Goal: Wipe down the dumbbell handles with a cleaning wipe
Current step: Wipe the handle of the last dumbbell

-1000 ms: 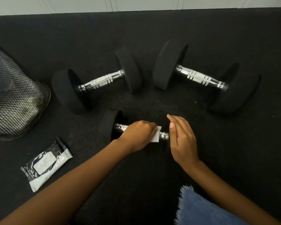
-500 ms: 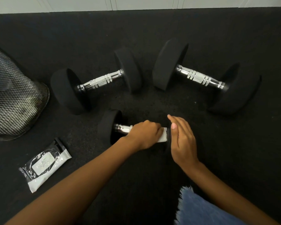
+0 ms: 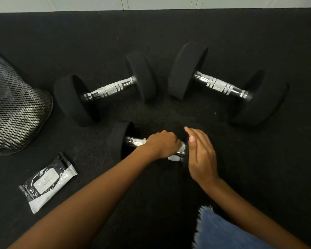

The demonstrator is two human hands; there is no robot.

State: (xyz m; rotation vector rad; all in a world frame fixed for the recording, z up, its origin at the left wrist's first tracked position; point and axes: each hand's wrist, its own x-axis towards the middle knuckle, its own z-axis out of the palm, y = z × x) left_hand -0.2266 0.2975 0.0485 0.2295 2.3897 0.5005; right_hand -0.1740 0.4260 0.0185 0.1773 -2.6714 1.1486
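Three black dumbbells with chrome handles lie on the dark floor. On the nearest dumbbell (image 3: 119, 139), my left hand (image 3: 162, 146) grips a white wipe (image 3: 176, 155) wrapped round the right part of the chrome handle. My right hand (image 3: 201, 155) rests with straight fingers on that dumbbell's right weight, which it mostly hides. A second dumbbell (image 3: 109, 90) lies behind at the left. The third dumbbell (image 3: 221, 86) lies at the back right.
A black mesh bin (image 3: 14, 112) lies tipped at the far left. A pack of wipes (image 3: 48, 182) rests on the floor at the front left. Blue frayed fabric (image 3: 223, 230) shows at the bottom right. A white wall base (image 3: 151, 2) runs along the top.
My left hand has slid the wipe rightward along the near handle, toward the right weight. More bare chrome now shows at the handle's left. My right hand has stayed in place.
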